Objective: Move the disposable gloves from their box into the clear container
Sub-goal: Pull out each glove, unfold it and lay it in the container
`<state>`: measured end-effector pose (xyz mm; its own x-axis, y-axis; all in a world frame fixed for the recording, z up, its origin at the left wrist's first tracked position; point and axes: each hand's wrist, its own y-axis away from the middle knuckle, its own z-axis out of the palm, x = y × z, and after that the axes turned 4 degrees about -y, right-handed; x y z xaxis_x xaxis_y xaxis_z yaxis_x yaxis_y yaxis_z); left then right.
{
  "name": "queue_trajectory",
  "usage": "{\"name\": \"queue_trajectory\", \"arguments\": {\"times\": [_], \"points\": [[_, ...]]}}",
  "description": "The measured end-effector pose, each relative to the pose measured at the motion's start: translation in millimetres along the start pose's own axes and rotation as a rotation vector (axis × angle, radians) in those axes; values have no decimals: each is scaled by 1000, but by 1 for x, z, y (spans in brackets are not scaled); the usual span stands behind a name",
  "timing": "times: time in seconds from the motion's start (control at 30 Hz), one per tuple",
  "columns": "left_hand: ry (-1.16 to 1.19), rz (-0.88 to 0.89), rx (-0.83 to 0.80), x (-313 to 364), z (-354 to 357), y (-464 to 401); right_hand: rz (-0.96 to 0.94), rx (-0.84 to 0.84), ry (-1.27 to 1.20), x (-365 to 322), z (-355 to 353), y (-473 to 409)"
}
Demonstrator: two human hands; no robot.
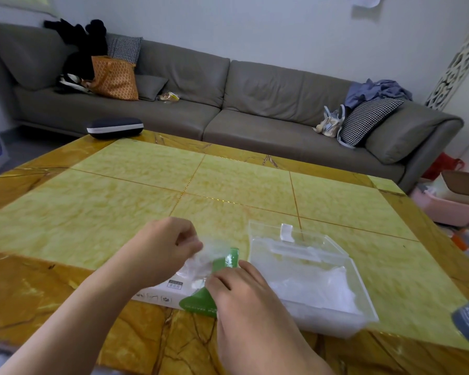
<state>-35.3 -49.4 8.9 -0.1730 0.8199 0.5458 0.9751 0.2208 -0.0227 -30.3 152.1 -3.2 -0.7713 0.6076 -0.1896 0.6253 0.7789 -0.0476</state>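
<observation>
Green and white cardboard glove box (173, 289) lies flat on a yellow and amber marble-patterned desk (146, 180), close to the near edge. 2 bare hands work at its opening. The left hand (163, 247) has its fingers curled and pinches a thin, crumpled, see-through plastic glove (201, 259) that rises out of the box. The right hand (236, 288) lies across the green end of the box with its fingertips bent down onto the box beside the glove; whether it also pinches the film I cannot tell, as motion blur softens that spot.

Just to the right of the box, almost touching it, sits a clear rectangular plastic container (363, 288) with its transparent lid (290, 239) tipped up at the far side. A cloudy white heap of gloves (328, 288) already rests inside, so the task looks partly done.

To do this step well, the right hand should hold the light box down while the left draws the film up slowly, so the box does not lift or slide. The film is slippery and clingy, and several gloves may come out together. Carry them low across the short gap and press them down into the container.
</observation>
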Motion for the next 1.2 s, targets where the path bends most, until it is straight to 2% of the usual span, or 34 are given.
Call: {"name": "queue_trajectory", "arguments": {"times": [0.07, 0.2, 0.4, 0.53, 0.6, 0.63, 0.67, 0.7, 0.8, 0.83, 0.97, 1.03, 1.1, 1.2], "points": [[109, 5, 117, 2, -3, -1, -11, 18, 5, 1, 2, 0], [514, -13, 319, 15, -15, 4, -13, 23, 3, 2, 4, -1], [1251, -141, 227, 25, -23, 5, -28, 21, -101, 3, -1, -1], [1422, -133, 151, 28, -18, 3, 60, 276, -298, 6, -11, 3], [1481, -139, 91, 31, -15, 4, 122, 580, -406, 15, -22, 5], [1501, -146, 57, 33, -14, 4, 156, 744, -472, 20, -30, 7], [1512, -147, 20, 35, -12, 4, 172, 826, -551, 25, -38, 8], [1511, -145, -11, 38, -10, 4, 181, 823, -631, 29, -47, 10], [1475, -113, -113, 48, -1, 8, 202, 590, -948, 31, -59, 12], [1451, -101, -158, 53, 3, 10, 210, 558, -1017, 31, -59, 12], [1401, -87, -306, 64, 10, 16, 316, 658, -1071, 31, -60, 11], [1307, -50, -280, 63, 9, 19, 364, 701, -1069, 35, -62, 12], [1089, 42, -228, 70, 7, 26, 396, 687, -1016, 38, -63, 14], [774, 79, -48, 87, 12, 38, 379, 637, -974, 39, -58, 14]]}}
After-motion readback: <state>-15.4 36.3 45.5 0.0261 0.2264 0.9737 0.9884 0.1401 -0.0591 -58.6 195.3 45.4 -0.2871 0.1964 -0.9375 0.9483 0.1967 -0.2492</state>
